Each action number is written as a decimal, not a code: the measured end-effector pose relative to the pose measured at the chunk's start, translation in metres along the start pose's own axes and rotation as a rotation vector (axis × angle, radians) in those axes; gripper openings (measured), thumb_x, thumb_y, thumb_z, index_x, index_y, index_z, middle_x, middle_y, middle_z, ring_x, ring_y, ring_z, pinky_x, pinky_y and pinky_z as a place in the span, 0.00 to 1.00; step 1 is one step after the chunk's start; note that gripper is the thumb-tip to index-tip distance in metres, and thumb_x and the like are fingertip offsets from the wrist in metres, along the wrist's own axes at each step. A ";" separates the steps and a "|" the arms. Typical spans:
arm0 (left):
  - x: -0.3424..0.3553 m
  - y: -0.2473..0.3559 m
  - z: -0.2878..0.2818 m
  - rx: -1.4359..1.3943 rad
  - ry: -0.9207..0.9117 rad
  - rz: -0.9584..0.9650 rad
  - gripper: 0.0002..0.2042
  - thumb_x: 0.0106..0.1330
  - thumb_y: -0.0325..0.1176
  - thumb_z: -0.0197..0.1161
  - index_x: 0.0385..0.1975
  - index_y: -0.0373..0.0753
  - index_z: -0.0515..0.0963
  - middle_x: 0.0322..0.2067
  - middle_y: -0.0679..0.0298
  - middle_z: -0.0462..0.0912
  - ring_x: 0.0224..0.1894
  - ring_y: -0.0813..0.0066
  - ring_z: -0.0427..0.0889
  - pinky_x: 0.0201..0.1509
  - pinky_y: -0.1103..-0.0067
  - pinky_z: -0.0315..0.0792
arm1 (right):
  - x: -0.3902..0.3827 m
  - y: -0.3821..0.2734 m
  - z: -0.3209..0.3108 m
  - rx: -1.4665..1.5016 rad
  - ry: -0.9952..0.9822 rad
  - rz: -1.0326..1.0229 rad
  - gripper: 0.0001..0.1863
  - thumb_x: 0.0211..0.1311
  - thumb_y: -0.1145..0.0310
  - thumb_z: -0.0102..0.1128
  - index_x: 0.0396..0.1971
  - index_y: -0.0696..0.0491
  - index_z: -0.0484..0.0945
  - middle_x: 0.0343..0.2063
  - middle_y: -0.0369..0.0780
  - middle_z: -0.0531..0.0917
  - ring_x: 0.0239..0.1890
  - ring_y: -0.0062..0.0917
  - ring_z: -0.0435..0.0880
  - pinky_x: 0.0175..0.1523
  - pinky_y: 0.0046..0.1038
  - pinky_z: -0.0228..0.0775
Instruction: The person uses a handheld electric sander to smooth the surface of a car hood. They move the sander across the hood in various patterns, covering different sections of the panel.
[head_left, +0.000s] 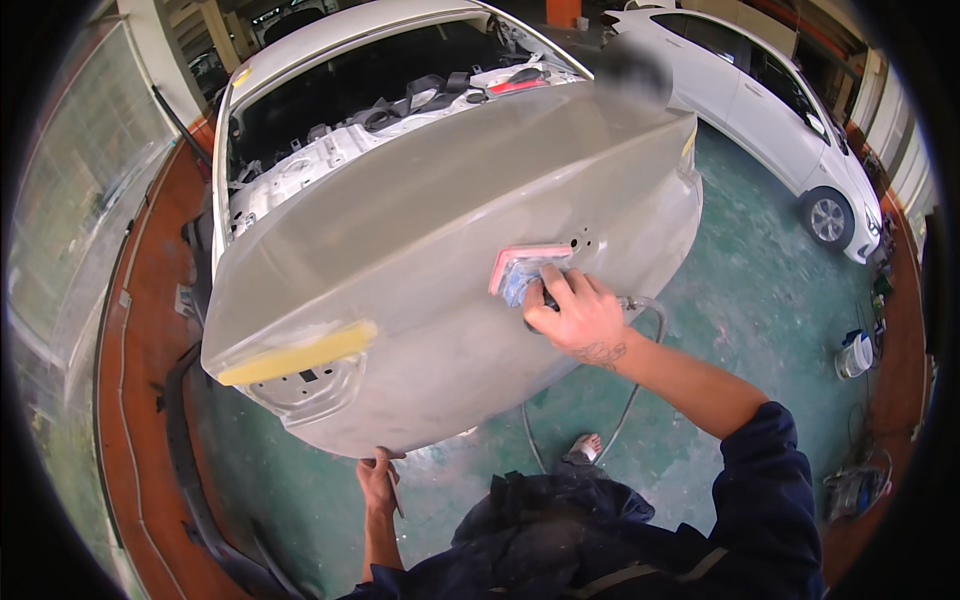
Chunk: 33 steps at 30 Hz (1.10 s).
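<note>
My right hand [588, 318] is closed around a power sander [520, 278] with a blue-grey body and a pink-edged flat pad. The pad lies against the outer face of a grey trunk lid [440, 290], just beside several small holes. A grey hose [650, 305] runs from the sander down toward the floor. At the lid's lower edge, my left hand [378, 482] has its fingertips against the rim. A thin pale strip [398, 494] shows in that hand, its kind unclear. Yellow filler [300, 353] covers a band above the lid's left recess.
The lid stands at the rear of a stripped white car [330, 165]. Another white car [755, 90] is parked at the far right. A white bucket [854, 357] and a tool with a cord [855, 492] are on the right. A dark bumper strip [180, 440] lies along the left.
</note>
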<state>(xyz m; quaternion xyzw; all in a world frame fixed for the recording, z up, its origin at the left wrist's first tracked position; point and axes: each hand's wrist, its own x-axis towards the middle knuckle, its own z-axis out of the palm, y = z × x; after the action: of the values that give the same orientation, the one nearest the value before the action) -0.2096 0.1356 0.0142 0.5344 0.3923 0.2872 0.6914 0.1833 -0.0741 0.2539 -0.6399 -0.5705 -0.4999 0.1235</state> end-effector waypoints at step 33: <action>0.000 0.022 -0.003 0.048 -0.051 -0.092 0.26 0.79 0.51 0.60 0.31 0.29 0.80 0.14 0.68 0.69 0.12 0.83 0.60 0.16 0.80 0.54 | 0.053 -0.063 0.016 0.326 0.242 0.442 0.22 0.51 0.67 0.73 0.45 0.54 0.77 0.42 0.47 0.82 0.23 0.30 0.81 0.24 0.30 0.76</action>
<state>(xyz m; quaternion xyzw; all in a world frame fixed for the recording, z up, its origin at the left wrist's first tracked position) -0.2114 0.1428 0.0346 0.5393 0.4056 0.2319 0.7006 0.1289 -0.0102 0.2620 -0.6560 -0.4713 -0.4352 0.3977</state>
